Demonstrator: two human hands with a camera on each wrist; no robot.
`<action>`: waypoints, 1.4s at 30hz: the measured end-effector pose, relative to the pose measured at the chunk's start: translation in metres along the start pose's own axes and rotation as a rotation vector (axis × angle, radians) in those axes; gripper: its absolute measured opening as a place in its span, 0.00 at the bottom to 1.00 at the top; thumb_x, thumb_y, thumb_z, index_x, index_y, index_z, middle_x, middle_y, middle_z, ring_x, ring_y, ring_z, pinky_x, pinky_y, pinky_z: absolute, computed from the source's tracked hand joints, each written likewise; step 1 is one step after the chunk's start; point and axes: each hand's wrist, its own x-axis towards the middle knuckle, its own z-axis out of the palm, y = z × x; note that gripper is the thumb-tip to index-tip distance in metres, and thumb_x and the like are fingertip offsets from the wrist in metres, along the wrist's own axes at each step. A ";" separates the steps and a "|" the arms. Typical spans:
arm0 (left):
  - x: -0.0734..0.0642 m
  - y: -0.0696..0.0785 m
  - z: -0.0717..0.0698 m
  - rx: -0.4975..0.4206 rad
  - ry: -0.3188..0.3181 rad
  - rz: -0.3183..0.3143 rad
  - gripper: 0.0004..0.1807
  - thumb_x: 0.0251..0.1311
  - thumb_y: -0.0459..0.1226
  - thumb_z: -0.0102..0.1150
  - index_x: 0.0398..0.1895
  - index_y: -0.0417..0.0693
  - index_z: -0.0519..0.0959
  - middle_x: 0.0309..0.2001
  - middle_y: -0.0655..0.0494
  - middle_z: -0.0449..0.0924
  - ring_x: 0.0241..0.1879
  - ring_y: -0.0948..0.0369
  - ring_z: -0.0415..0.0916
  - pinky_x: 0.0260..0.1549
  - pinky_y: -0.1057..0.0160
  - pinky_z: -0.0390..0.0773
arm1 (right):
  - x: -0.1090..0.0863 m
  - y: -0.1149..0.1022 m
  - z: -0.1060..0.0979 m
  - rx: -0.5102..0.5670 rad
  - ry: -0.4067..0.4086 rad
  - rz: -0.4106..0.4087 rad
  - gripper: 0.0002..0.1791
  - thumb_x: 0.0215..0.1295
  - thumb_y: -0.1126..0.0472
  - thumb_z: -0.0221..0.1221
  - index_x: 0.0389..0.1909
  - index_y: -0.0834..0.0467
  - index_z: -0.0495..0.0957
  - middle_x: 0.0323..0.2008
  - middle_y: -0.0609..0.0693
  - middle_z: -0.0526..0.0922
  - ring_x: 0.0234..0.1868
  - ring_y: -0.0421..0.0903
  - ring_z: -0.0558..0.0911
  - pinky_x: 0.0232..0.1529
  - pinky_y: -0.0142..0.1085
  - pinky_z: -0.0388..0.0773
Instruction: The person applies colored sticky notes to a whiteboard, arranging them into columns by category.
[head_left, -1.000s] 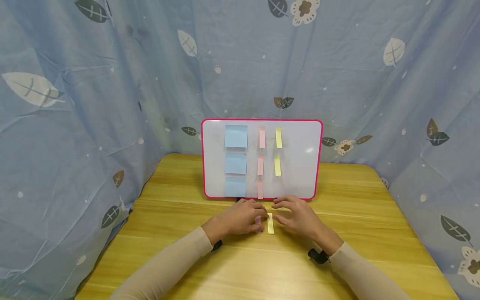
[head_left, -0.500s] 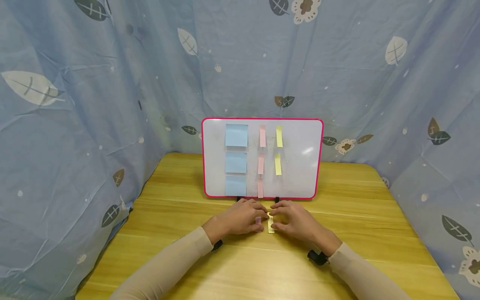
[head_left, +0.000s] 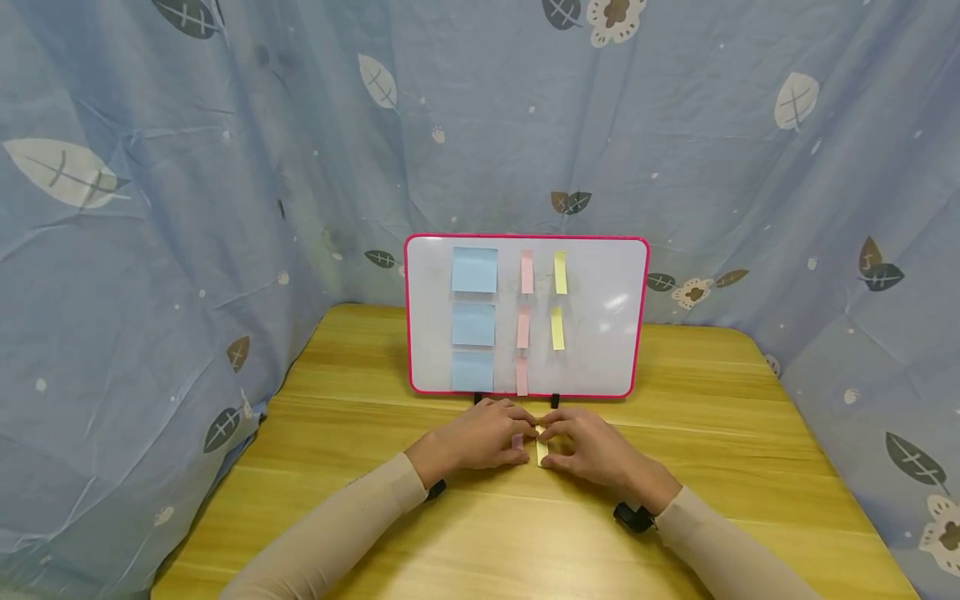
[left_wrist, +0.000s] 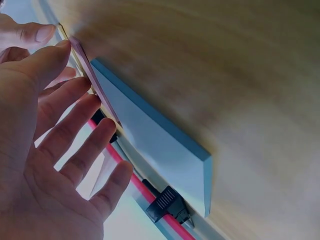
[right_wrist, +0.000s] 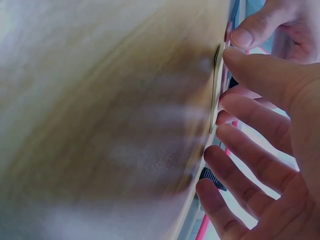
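Observation:
A narrow yellow sticky note pad (head_left: 542,450) lies on the table between both hands. A narrow pink pad (head_left: 517,442) is beside it on the left, partly covered by my left hand (head_left: 483,433). My left fingers are relaxed, the thumb near the pink pad's front and the forefinger reaching the yellow pad's far end. My right hand (head_left: 596,446) has its thumb by the yellow pad's near end and forefinger by its far end; the other fingers are spread and loose. A thick blue sticky note pad (left_wrist: 155,135) shows in the left wrist view, hidden by the hand in the head view.
A whiteboard (head_left: 600,325) with a pink-red frame stands upright behind the hands, on black feet (head_left: 555,401). Blue notes (head_left: 473,325), pink strips (head_left: 522,327) and two yellow strips (head_left: 557,328) stick to it in columns. A patterned curtain (head_left: 480,108) surrounds the wooden table (head_left: 480,550).
My right hand has come down and a little left, its thumb and forefinger closing in on the yellow pad. My left hand has stayed almost still.

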 end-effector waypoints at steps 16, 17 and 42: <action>0.000 0.000 0.004 -0.010 -0.019 -0.020 0.23 0.86 0.54 0.67 0.76 0.60 0.88 0.78 0.62 0.86 0.83 0.53 0.78 0.80 0.45 0.80 | 0.003 -0.015 -0.005 -0.032 -0.105 0.132 0.16 0.71 0.50 0.83 0.54 0.53 0.97 0.71 0.52 0.91 0.71 0.58 0.89 0.74 0.60 0.86; 0.000 0.000 0.003 -0.011 -0.020 -0.022 0.24 0.86 0.54 0.67 0.76 0.60 0.88 0.78 0.62 0.86 0.83 0.53 0.78 0.80 0.45 0.80 | 0.003 -0.015 -0.005 -0.033 -0.105 0.131 0.16 0.71 0.50 0.83 0.54 0.53 0.97 0.71 0.52 0.91 0.70 0.58 0.89 0.74 0.60 0.86; 0.001 0.005 0.001 -0.023 0.004 -0.053 0.24 0.85 0.57 0.67 0.74 0.59 0.89 0.75 0.62 0.88 0.79 0.55 0.81 0.77 0.46 0.82 | 0.006 -0.011 -0.004 0.012 -0.066 0.099 0.06 0.80 0.61 0.74 0.42 0.49 0.97 0.66 0.54 0.94 0.66 0.58 0.93 0.70 0.60 0.88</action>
